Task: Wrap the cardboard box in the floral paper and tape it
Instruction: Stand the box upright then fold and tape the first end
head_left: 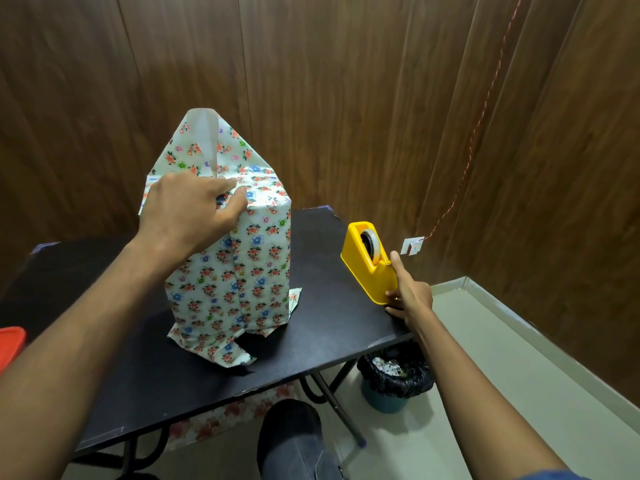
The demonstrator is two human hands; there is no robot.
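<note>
1. Floral paper (249,268) covers the cardboard box, which stands upright on end at centre-left of frame, on the black table (332,327); no bare cardboard visible.
2. Top of wrap not closed: a tall flap w/ white underside sticks up at upper centre-left. Loose paper also splays out onto table at the base.
3. Left hand (188,209) sits on the box's top near edge; thumb and fingers pinch folded paper at the top corner, fingers curled, close together.
4. Right hand (407,294) at centre-right of frame grips the near end of the yellow tape dispenser (367,263); thumb lies along its top edge near the cutter, other fingers curled under the near end.
5. Dispenser rests near table's right edge, well apart from the box; tape roll (370,242) sits in it.
6. Lower right of centre, under the table: bin w/ black liner (394,379) on the floor.
7. Red lid-like object (10,344) at left frame edge.
8. Wood-panel wall (346,98) behind.
</note>
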